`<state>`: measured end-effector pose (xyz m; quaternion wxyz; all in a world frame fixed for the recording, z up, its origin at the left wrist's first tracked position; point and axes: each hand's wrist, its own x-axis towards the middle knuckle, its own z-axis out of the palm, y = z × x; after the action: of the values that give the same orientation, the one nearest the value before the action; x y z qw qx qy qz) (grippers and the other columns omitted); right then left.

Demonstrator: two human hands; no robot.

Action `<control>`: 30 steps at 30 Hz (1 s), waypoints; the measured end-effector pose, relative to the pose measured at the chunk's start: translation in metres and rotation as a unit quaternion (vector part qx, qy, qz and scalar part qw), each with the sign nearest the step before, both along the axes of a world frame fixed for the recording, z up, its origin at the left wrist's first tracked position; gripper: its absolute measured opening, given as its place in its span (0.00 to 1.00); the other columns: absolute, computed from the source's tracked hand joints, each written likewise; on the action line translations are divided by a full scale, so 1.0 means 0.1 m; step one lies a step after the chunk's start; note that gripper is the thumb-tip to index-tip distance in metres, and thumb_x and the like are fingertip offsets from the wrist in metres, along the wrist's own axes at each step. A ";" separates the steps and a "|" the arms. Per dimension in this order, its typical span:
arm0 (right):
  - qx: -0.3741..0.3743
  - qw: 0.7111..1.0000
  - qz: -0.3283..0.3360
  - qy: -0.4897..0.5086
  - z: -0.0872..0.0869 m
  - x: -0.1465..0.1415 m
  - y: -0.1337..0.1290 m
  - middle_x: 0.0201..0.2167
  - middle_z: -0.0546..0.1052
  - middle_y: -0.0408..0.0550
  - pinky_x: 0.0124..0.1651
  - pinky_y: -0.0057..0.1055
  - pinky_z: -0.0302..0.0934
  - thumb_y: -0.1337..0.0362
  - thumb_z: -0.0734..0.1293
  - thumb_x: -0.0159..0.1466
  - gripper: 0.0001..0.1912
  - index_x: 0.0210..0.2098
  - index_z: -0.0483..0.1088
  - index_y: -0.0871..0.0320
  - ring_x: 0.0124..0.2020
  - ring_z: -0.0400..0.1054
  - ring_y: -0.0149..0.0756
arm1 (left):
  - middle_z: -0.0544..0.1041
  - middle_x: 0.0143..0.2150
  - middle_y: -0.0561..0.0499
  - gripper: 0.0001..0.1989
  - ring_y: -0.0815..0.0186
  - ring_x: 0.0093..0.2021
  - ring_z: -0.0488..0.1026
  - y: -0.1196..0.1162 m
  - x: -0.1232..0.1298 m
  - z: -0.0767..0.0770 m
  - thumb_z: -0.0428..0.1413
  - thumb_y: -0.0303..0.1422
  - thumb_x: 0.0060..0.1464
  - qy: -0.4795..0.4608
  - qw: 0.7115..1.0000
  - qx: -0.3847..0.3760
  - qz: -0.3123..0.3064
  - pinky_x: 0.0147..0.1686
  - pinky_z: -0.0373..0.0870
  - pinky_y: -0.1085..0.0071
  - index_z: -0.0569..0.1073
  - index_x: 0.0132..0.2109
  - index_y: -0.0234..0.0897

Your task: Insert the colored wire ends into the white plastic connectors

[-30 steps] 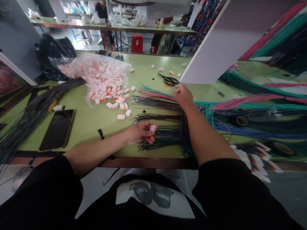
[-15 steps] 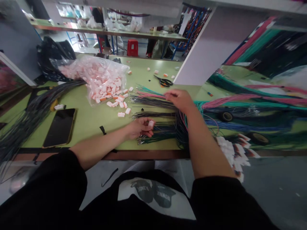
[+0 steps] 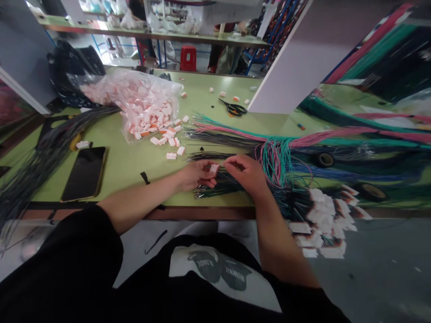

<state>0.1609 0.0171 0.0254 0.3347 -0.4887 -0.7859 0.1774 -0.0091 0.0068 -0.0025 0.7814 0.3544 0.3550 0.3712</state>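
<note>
While the left hand (image 3: 197,176) pinches a small white connector housing (image 3: 213,169) between thumb and fingers above the green workbench's (image 3: 124,168) near edge, the right hand (image 3: 245,172) meets it, fingertips closed together just beside the housing; any wire in them is too fine to make out. Dark wires (image 3: 215,190) lie beneath both hands. Pink and teal wires (image 3: 276,154) loop to the right; a bag of connectors (image 3: 134,101), scissors (image 3: 235,108) and a phone (image 3: 85,172) lie beyond.
</note>
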 end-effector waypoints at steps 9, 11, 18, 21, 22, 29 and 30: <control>0.033 0.998 -0.046 -0.017 -0.06 0.00 -0.11 0.26 0.74 0.46 0.34 0.30 0.59 0.64 0.60 0.54 0.06 0.24 0.68 0.56 0.29 0.67 0.34 | 0.69 0.24 0.57 0.14 0.75 0.20 0.70 0.02 0.00 -0.04 0.52 0.17 0.49 0.001 1.000 -0.009 -0.002 0.21 0.69 0.80 0.65 0.44 0.32; 0.042 0.997 -0.055 -0.019 -0.08 -0.01 -0.11 0.25 0.74 0.46 0.33 0.29 0.58 0.64 0.60 0.54 0.06 0.23 0.67 0.55 0.28 0.66 0.33 | 0.69 0.23 0.57 0.13 0.75 0.20 0.70 0.02 -0.01 -0.04 0.53 0.17 0.49 -0.008 1.000 -0.009 -0.001 0.20 0.69 0.80 0.65 0.42 0.32; 0.101 0.988 -0.107 -0.048 -0.13 -0.05 -0.10 0.20 0.71 0.43 0.29 0.28 0.54 0.64 0.61 0.51 0.06 0.20 0.66 0.56 0.24 0.63 0.31 | 0.69 0.22 0.57 0.12 0.74 0.19 0.71 0.02 -0.01 -0.03 0.53 0.17 0.48 -0.021 1.000 -0.012 0.000 0.19 0.69 0.80 0.65 0.40 0.32; 0.110 0.985 -0.117 -0.062 -0.14 -0.07 -0.11 0.19 0.70 0.43 0.28 0.28 0.53 0.64 0.61 0.51 0.06 0.20 0.66 0.56 0.23 0.61 0.31 | 0.69 0.22 0.57 0.12 0.74 0.19 0.71 0.01 -0.01 -0.01 0.51 0.16 0.48 -0.020 1.000 -0.018 0.005 0.19 0.69 0.80 0.65 0.40 0.31; 0.111 0.984 -0.120 -0.068 -0.14 -0.08 -0.12 0.19 0.70 0.43 0.28 0.28 0.52 0.64 0.61 0.51 0.06 0.20 0.67 0.56 0.23 0.61 0.31 | 0.69 0.22 0.57 0.12 0.74 0.19 0.71 0.01 -0.01 -0.01 0.50 0.16 0.48 -0.020 1.000 -0.018 0.007 0.19 0.69 0.80 0.65 0.40 0.31; 0.085 0.985 -0.125 -0.087 -0.16 -0.10 -0.13 0.19 0.71 0.43 0.28 0.29 0.52 0.63 0.61 0.51 0.07 0.21 0.69 0.56 0.23 0.62 0.32 | 0.70 0.20 0.56 0.12 0.73 0.18 0.70 -0.01 0.03 0.02 0.50 0.16 0.49 -0.009 0.999 -0.019 0.029 0.19 0.68 0.80 0.66 0.40 0.30; 0.078 0.986 -0.122 -0.084 -0.16 -0.11 -0.13 0.20 0.71 0.43 0.28 0.28 0.52 0.63 0.61 0.51 0.07 0.21 0.69 0.56 0.23 0.62 0.32 | 0.70 0.20 0.56 0.12 0.73 0.17 0.70 -0.02 0.04 0.02 0.49 0.16 0.49 -0.005 0.999 -0.019 0.034 0.18 0.68 0.79 0.66 0.40 0.30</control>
<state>0.1503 0.0041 0.0096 0.3238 -0.5661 -0.7574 0.0318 -0.0055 0.0053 -0.0005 0.7765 0.3257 0.3698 0.3928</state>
